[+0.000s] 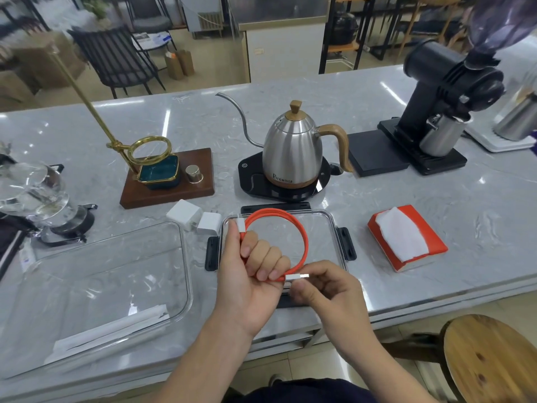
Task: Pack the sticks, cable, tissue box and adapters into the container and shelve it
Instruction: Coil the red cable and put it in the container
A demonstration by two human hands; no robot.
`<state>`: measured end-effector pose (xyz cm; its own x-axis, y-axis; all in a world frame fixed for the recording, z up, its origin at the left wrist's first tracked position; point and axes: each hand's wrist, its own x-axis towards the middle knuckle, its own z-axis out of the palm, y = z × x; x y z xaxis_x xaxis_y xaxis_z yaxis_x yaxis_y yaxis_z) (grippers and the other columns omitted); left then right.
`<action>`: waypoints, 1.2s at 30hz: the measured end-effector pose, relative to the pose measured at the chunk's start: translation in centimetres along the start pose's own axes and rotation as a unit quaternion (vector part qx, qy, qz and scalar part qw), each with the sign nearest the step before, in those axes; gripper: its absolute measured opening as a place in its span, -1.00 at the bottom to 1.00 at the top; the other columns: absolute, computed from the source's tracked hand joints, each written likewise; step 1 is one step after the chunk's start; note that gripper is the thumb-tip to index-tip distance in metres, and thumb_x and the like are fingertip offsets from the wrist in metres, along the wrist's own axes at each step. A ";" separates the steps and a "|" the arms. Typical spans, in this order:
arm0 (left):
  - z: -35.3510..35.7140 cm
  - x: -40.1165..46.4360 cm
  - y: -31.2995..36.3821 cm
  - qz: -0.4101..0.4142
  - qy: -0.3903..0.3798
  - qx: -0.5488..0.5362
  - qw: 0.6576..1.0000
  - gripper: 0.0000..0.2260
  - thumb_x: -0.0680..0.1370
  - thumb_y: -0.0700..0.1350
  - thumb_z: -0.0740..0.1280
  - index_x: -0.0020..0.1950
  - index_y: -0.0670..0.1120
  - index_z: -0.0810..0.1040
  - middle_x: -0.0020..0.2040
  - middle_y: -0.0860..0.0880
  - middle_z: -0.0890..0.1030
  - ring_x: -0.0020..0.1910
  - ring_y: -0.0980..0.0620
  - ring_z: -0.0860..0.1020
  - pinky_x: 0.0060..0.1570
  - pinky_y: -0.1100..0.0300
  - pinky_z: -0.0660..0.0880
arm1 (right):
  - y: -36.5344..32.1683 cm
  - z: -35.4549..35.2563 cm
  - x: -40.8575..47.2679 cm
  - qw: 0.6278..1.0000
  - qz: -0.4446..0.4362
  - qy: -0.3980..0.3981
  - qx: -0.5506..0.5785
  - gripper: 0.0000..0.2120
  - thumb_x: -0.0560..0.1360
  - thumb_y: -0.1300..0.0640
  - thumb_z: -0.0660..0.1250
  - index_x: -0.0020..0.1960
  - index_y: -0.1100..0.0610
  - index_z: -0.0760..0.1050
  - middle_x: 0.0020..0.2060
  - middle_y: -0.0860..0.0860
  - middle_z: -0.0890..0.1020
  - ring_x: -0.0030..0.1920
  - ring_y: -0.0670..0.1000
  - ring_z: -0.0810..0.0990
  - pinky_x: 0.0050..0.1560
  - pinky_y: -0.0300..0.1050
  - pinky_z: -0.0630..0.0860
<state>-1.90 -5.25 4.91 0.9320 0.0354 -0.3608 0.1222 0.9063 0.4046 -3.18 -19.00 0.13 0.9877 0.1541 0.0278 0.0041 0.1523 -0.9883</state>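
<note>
now left hand (250, 274) grips coiled orange cable (302, 237), right hand (322, 289) pinches its plug end; open container (186, 257) lies left, nearer left hand.

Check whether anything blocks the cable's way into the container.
Nothing visible does. The coiled cable is held in both hands above the lid; the container lies open to its left, only the sticks inside.

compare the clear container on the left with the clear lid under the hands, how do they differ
The container is a deep open tub; the lid is flat and shallow. The lid has black latches on its edges; the container shows none. The container holds paper-wrapped sticks; the lid has nothing resting on it, though the hands hold the orange cable over it. Both are transparent, rounded rectangles sitting on the marble counter.
</note>
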 end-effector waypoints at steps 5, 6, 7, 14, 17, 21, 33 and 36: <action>0.1 -0.1 -0.3 -0.001 0.005 -0.008 1.000 -0.51 0.62 0.17 0.17 -0.44 -0.02 0.21 -0.61 0.06 0.11 -0.61 0.09 0.05 -0.55 0.24 0.09 | 0.4 1.1 -0.1 0.984 0.079 -0.038 0.158 -0.46 0.28 -0.03 0.59 0.12 0.22 0.53 -0.23 0.19 0.63 -0.28 0.10 0.57 -0.17 0.01 0.59; 0.1 -0.1 -0.3 -0.003 0.004 -0.011 1.000 -0.51 0.63 0.17 0.17 -0.43 -0.02 0.21 -0.61 0.06 0.11 -0.58 0.07 0.01 -0.54 0.24 0.09 | 0.4 1.3 -0.1 0.978 0.089 -0.053 0.181 -0.40 0.29 -0.06 0.59 0.19 0.23 0.51 -0.24 0.15 0.61 -0.28 0.07 0.54 -0.18 -0.06 0.57; 0.1 -0.1 -0.3 -0.004 0.004 -0.013 1.000 -0.51 0.63 0.17 0.17 -0.43 -0.02 0.20 -0.60 0.06 0.10 -0.55 0.07 -0.01 -0.54 0.23 0.08 | 0.3 1.4 -0.2 0.974 0.096 -0.062 0.194 -0.38 0.31 -0.07 0.58 0.23 0.23 0.51 -0.25 0.13 0.59 -0.27 0.05 0.52 -0.18 -0.10 0.54; -0.1 -0.3 -0.3 0.008 0.014 0.024 1.000 -0.53 0.62 0.17 0.18 -0.42 -0.02 0.20 -0.58 0.05 0.10 -0.61 0.11 0.11 -0.57 0.24 0.15 | 0.7 1.8 -0.3 0.953 0.101 -0.078 0.273 -0.62 0.31 0.01 0.59 0.04 0.15 0.61 -0.20 0.12 0.59 -0.25 0.03 0.51 -0.19 -0.12 0.50; -0.5 -0.3 -0.3 0.017 0.026 0.049 0.998 -0.53 0.62 0.18 0.17 -0.41 -0.03 0.23 -0.56 0.04 0.11 -0.58 0.09 0.13 -0.54 0.23 0.29 | 0.8 1.8 -0.2 0.953 0.103 -0.066 0.277 -0.58 0.29 0.02 0.61 0.02 0.20 0.60 -0.18 0.15 0.59 -0.25 0.03 0.51 -0.19 -0.12 0.52; -1.4 -0.3 -0.3 0.048 0.039 0.147 0.987 -0.57 0.60 0.20 0.14 -0.32 -0.07 0.39 -0.52 0.03 0.20 -0.51 0.06 0.29 -0.30 0.14 0.49 | 0.5 1.2 0.3 0.958 0.101 -0.051 0.265 -0.53 0.27 0.00 0.62 0.03 0.26 0.59 -0.12 0.17 0.64 -0.23 0.04 0.57 -0.14 -0.14 0.57; -2.7 -0.5 0.9 0.231 0.066 0.445 0.863 -0.72 0.62 0.01 0.21 -0.19 -0.13 0.53 -0.35 -0.16 0.53 -0.37 -0.07 0.59 -0.28 0.00 0.61 | 0.4 1.3 0.8 0.968 0.091 -0.062 0.226 -0.59 0.34 -0.03 0.56 0.00 0.26 0.61 -0.24 0.19 0.63 -0.25 0.06 0.60 -0.17 -0.14 0.57; -3.2 -0.6 1.7 0.238 0.074 0.483 0.839 -0.75 0.61 -0.03 0.25 -0.20 -0.10 0.56 -0.34 -0.09 0.56 -0.35 0.02 0.56 -0.29 0.07 0.60 | 0.2 1.4 1.1 0.972 0.090 -0.064 0.208 -0.59 0.33 -0.06 0.56 -0.02 0.23 0.62 -0.24 0.17 0.63 -0.26 0.07 0.60 -0.18 -0.14 0.57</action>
<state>-3.35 -2.39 3.17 0.9102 0.4125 -0.0369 0.0350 0.0124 0.9993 -2.29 -17.42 0.20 0.9392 0.3300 -0.0945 -0.2560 0.4899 -0.8333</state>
